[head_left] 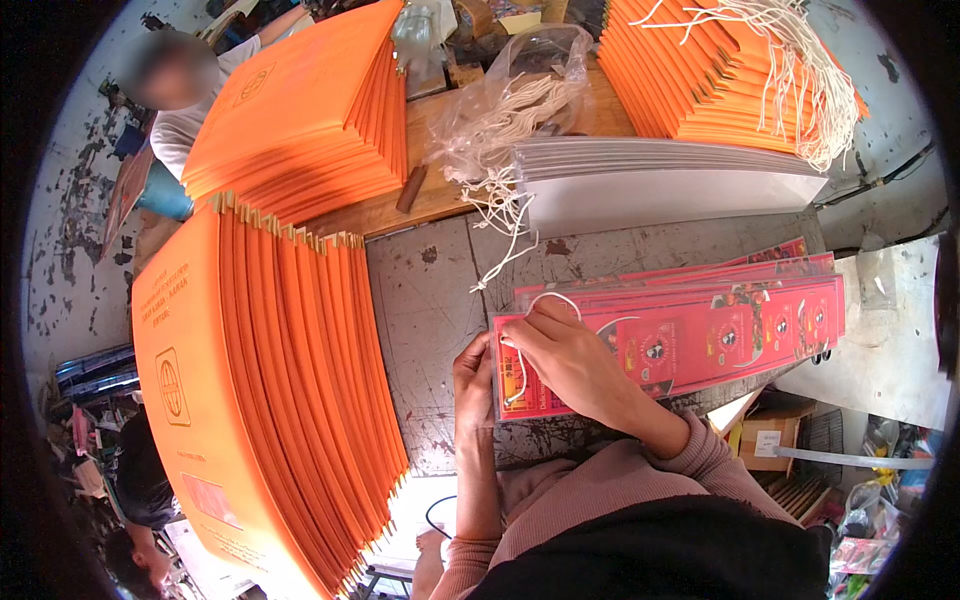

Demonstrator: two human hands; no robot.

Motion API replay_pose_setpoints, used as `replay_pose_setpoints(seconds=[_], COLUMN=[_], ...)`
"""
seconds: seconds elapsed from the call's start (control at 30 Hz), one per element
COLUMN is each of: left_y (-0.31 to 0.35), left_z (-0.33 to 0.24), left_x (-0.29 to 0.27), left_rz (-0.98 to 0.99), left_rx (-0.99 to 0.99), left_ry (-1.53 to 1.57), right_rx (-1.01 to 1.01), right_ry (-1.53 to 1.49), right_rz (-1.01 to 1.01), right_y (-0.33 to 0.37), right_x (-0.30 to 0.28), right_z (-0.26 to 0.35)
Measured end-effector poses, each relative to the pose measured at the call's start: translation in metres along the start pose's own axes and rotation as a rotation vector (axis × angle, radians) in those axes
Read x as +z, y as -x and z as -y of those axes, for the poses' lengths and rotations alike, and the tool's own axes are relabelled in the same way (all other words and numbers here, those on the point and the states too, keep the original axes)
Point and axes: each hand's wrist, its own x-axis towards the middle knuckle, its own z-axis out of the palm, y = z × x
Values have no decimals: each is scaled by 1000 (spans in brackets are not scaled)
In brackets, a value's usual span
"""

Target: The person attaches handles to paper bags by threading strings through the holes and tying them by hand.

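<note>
Head view shows us one red strip (690,345), the uppermost of several overlapping ones, lying on the grey worktop (425,330) near its front edge; their exact number we cannot tell. Our left hand (473,385) is clamped on the left end of this strip. Our right hand (565,355), above it, has the fingers together on one white cord (522,375), which curves over the strip. Farther away, one clear plastic bag (462,140) contains a bundle of pale cords (525,105). Just beside it is one grey-white stack (670,195). We count three stacks of orange folders (190,340): one at left, one behind it, one at far right, carrying loose cords (800,60). Between the left stack and the strip, the worktop's surface leaves some room for moving.
</note>
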Motion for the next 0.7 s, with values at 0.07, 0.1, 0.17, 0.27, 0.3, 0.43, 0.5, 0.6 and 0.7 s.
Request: replay_pose_setpoints(seconds=[0.07,0.1,0.17,0.27,0.3,0.43,0.5,0.6,0.7], left_y=[0,0,1,1,1,1,1,1,1], left_z=[0,0,1,0,0,2,0,0,2], left_x=[1,1,-1,0,0,-2,-1,-2,2], left_rz=[-6,-12,-11,-14,-22,-18,-37,-30,-15], left_rx=[-1,-2,6,2,-8,10,-1,2,22], left_ry=[-5,-11,-11,-8,-7,-29,-40,-41,-54], right_rx=[-24,-24,-15,-4,-4,-2,11,-1,3], right_ry=[26,26,-4,-8,-6,-33,-35,8,23], right_rz=[-35,-34,-41,-49,-50,-59,-43,-24,-15], right_y=[-1,-2,-3,-4,-4,-3,-4,-5,-3], right_x=[2,2,1,4,4,1,0,2,6], right_z=[-1,-2,-2,-2,-3,-1,1,2,1])
